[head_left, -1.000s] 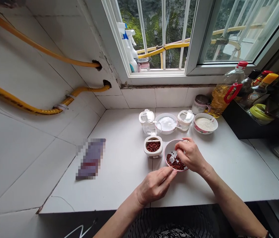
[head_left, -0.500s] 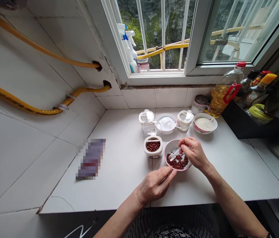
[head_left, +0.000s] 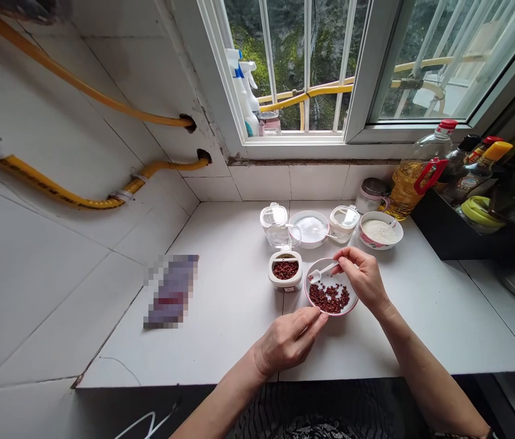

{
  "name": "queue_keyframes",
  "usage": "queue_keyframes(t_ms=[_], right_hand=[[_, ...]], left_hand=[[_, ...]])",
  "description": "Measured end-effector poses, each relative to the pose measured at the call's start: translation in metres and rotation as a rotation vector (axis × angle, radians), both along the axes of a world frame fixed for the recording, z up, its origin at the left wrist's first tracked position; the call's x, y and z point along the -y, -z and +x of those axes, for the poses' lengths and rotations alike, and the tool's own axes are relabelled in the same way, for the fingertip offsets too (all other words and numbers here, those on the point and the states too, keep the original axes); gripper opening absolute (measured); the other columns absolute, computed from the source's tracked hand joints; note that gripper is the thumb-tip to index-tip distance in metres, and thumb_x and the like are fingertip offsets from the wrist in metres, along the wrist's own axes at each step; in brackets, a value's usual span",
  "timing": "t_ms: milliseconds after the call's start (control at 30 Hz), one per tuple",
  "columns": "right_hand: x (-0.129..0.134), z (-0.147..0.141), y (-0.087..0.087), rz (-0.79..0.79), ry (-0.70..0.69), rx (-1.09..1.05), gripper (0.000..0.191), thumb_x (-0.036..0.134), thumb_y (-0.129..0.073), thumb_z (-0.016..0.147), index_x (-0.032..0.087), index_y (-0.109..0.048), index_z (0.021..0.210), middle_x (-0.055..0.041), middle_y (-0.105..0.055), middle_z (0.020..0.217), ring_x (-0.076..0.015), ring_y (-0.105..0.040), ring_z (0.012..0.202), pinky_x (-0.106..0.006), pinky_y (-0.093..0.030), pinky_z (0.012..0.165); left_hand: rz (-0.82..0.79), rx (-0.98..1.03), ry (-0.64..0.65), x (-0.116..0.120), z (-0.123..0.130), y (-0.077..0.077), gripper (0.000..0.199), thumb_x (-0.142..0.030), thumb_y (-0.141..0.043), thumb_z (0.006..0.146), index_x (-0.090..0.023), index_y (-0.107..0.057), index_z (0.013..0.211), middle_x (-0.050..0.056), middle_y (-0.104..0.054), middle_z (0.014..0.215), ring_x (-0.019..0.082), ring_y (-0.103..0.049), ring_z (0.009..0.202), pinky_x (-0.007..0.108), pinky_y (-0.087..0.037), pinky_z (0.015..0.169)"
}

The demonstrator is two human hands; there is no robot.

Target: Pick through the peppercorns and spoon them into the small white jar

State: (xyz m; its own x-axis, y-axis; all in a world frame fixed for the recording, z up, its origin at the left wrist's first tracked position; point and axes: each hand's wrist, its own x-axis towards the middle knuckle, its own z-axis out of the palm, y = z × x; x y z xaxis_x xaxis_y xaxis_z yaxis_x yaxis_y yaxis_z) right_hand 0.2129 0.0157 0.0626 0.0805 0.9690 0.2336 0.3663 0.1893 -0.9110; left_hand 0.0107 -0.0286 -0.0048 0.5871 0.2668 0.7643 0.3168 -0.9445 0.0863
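A white bowl with a pink rim holds reddish-brown peppercorn-like grains. My left hand grips the near-left rim of this bowl between thumb and fingers. In my right hand is a small white spoon, pinched by its handle, with its scoop over the left inside of the bowl above the grains. Just left of the bowl stands a square clear jar with a white rim, filled with the same grains, its clear lid raised.
Behind are a bowl of white crystals, two clear jars and a patterned bowl with pale powder. An oil bottle and a black rack of bottles stand at the right. A blurred purple packet lies left.
My right hand has lifted the spoon up from the grains toward the bowl's upper left. My left hand stays on the rim. The view has shifted slightly.
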Motion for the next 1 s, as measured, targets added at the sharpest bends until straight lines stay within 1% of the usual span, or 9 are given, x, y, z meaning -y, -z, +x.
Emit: queue_keyframes(t_ms=[100,200,333,433,500,600,800,900,1000], right_hand=[[0.000,-0.011,-0.005,0.231,-0.002,0.110,0.013,0.024,-0.052,0.090,0.023,-0.063,0.085,-0.0016,-0.073,0.070,-0.0218,-0.069,0.075,-0.039,-0.051,0.084],[0.002,-0.022,-0.005,0.480,-0.100,0.282,0.015,0.017,-0.049,0.094,0.024,-0.063,0.093,-0.0015,-0.075,0.077,-0.0204,-0.067,0.076,-0.046,-0.044,0.101],[0.005,-0.028,0.000,0.629,-0.241,0.455,0.024,0.009,-0.045,0.091,0.024,-0.063,0.098,-0.0001,-0.074,0.079,-0.0182,-0.065,0.072,-0.046,-0.042,0.104],[0.007,-0.021,-0.002,0.684,-0.199,0.451,0.025,0.007,-0.047,0.089,0.024,-0.063,0.097,0.0004,-0.073,0.079,-0.0183,-0.065,0.071,-0.046,-0.042,0.104],[0.007,-0.013,-0.003,0.664,-0.120,0.406,0.021,0.009,-0.049,0.088,0.024,-0.063,0.093,0.0007,-0.072,0.075,-0.0189,-0.064,0.068,-0.046,-0.043,0.101],[0.004,-0.001,0.002,0.549,-0.046,0.414,0.018,0.012,-0.049,0.086,0.024,-0.062,0.083,0.0025,-0.066,0.063,-0.0186,-0.060,0.062,-0.044,-0.044,0.096],[0.001,0.002,0.022,0.385,-0.172,0.566,0.020,0.010,-0.046,0.082,0.022,-0.058,0.073,0.0040,-0.062,0.060,-0.0139,-0.053,0.053,-0.042,-0.043,0.097],[0.002,-0.001,0.024,0.344,-0.201,0.539,0.021,0.009,-0.045,0.082,0.022,-0.059,0.073,0.0031,-0.065,0.063,-0.0141,-0.054,0.055,-0.041,-0.043,0.097],[0.003,0.000,0.021,0.264,-0.171,0.449,0.021,0.011,-0.046,0.081,0.023,-0.059,0.071,0.0017,-0.068,0.066,-0.0172,-0.059,0.064,-0.040,-0.045,0.095]], left_hand=[[-0.002,-0.008,-0.005,0.000,0.000,0.001,0.046,-0.002,-0.042,0.093,-0.004,-0.049,0.138,0.018,-0.070,0.105,0.023,-0.072,0.100,0.031,-0.063,0.079],[-0.004,-0.007,-0.006,0.000,0.000,0.001,0.048,-0.002,-0.041,0.093,-0.004,-0.047,0.141,0.018,-0.070,0.106,0.023,-0.072,0.099,0.031,-0.063,0.078],[-0.006,0.017,0.007,0.000,0.001,0.001,0.047,0.000,-0.043,0.092,-0.002,-0.049,0.138,0.018,-0.071,0.102,0.023,-0.073,0.088,0.030,-0.063,0.069],[0.004,0.009,-0.007,0.000,0.001,0.001,0.047,-0.001,-0.043,0.092,-0.003,-0.049,0.138,0.018,-0.071,0.103,0.023,-0.073,0.091,0.030,-0.063,0.070],[0.006,-0.001,-0.013,0.000,0.001,0.002,0.048,-0.001,-0.043,0.092,-0.004,-0.048,0.140,0.018,-0.070,0.106,0.023,-0.072,0.097,0.030,-0.063,0.075],[-0.001,-0.007,-0.008,0.000,0.000,0.003,0.048,-0.002,-0.042,0.093,-0.005,-0.047,0.141,0.017,-0.070,0.108,0.023,-0.071,0.102,0.032,-0.063,0.081],[-0.014,-0.014,-0.009,0.000,-0.001,0.003,0.046,-0.003,-0.043,0.094,-0.005,-0.049,0.140,0.016,-0.070,0.107,0.023,-0.072,0.100,0.030,-0.063,0.078],[-0.003,-0.010,-0.011,0.000,-0.001,0.002,0.044,-0.002,-0.044,0.094,-0.004,-0.051,0.137,0.016,-0.069,0.105,0.022,-0.071,0.098,0.030,-0.063,0.076],[-0.001,-0.011,-0.007,0.000,0.000,0.001,0.043,-0.002,-0.044,0.093,-0.003,-0.052,0.135,0.017,-0.069,0.105,0.022,-0.071,0.100,0.030,-0.063,0.077]])
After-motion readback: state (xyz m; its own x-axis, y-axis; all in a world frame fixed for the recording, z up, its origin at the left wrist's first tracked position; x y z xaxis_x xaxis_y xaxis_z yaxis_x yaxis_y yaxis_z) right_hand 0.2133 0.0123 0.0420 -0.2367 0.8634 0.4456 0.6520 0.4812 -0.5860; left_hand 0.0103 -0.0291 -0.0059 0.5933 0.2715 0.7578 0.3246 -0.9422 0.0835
